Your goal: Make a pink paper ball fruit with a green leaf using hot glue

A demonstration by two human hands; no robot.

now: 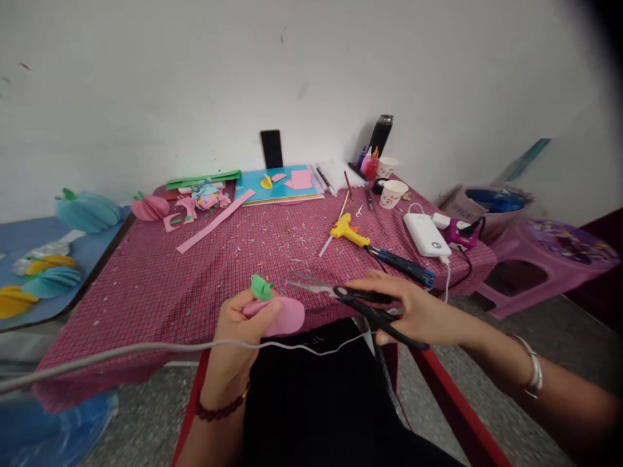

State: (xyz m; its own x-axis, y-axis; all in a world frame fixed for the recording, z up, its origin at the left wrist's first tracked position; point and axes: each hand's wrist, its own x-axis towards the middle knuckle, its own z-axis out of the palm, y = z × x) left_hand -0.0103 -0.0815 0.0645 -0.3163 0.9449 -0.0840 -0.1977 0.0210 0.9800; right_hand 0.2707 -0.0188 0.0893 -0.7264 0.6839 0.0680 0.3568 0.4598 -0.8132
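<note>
Between the thumb and fingers of my left hand [243,331] is a pink paper cutout [289,316], with a small green paper leaf [261,287] standing at its top. My right hand [409,305] grips a pair of black-handled scissors [357,306]. Their blades are spread apart and point left, a little above and to the right of the pink paper, not touching it. A yellow glue gun [348,230] lies on the table beyond the scissors, a glue stick poking from its rear.
A checkered cloth covers the table [146,279]. Paper scraps [207,194], a phone [271,149], paper cups [392,193], a black flask [381,133] and a white power bank [426,235] stand or lie around. Finished-looking paper fruits [87,211] sit left. A white cable [146,349] crosses in front.
</note>
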